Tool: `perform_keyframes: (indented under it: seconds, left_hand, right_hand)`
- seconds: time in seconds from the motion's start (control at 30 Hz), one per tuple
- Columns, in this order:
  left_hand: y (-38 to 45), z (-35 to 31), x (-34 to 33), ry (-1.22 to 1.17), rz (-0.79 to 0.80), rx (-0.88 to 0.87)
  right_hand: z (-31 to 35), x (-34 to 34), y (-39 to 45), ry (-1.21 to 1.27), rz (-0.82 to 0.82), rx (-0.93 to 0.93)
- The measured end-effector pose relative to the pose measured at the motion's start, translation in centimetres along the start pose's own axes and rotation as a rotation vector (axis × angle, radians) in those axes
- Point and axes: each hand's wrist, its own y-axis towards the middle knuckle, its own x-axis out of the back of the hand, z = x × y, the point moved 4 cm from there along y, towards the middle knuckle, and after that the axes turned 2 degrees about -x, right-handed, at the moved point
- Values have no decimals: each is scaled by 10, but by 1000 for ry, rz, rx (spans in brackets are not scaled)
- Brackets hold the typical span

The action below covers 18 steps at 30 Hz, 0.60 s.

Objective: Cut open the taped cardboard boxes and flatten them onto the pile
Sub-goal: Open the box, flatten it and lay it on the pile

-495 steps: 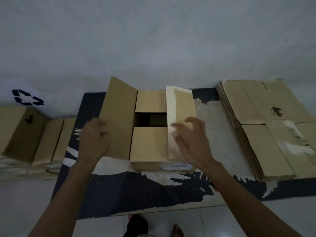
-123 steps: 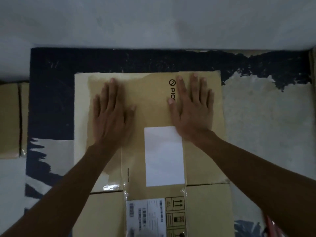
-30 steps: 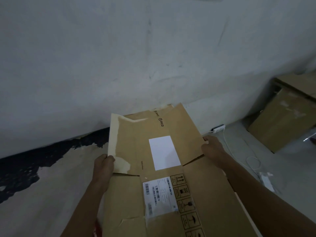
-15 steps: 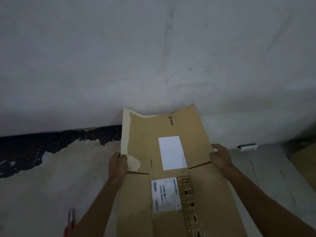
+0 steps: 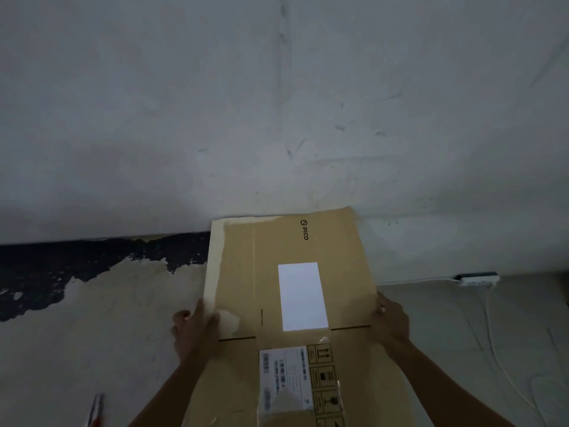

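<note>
A flattened brown cardboard box [image 5: 246, 291] with a white label and a shipping sticker is held up in front of me, its far flaps pointing at the wall. My left hand [image 5: 194, 331] grips its left edge with the thumb on top. My right hand [image 5: 391, 325] grips the right edge at the flap slit. The pile of flattened boxes is out of view.
A worn black-and-cream mat [image 5: 77, 318] covers the floor at left, up to the white wall [image 5: 277, 118]. A red-handled cutter [image 5: 97, 409] lies on the mat at lower left. A white power strip [image 5: 477, 278] and its cable lie on the floor at right.
The view has swung left and both hands have carried the flattened box with it. The boxes at the right have gone out of view; the cutter shows at lower left.
</note>
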Motion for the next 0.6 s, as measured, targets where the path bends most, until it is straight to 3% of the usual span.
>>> perform_keyframes:
  seconds: [0.07, 0.23, 0.47, 0.6]
  left_hand:
    - [3, 0, -10, -22, 65, -10]
    - [4, -3, -19, 20, 53, 20]
    - [13, -1, -20, -14, 50, 34]
    - [11, -8, -12, -6, 18, 57]
  right_hand:
    - [1, -8, 1, -20, 72, -5]
    - [-4, -22, 3, -22, 162, -49]
    - [-7, -23, 11, -29, 170, -94]
    - [8, -17, 4, -142, 100, 2]
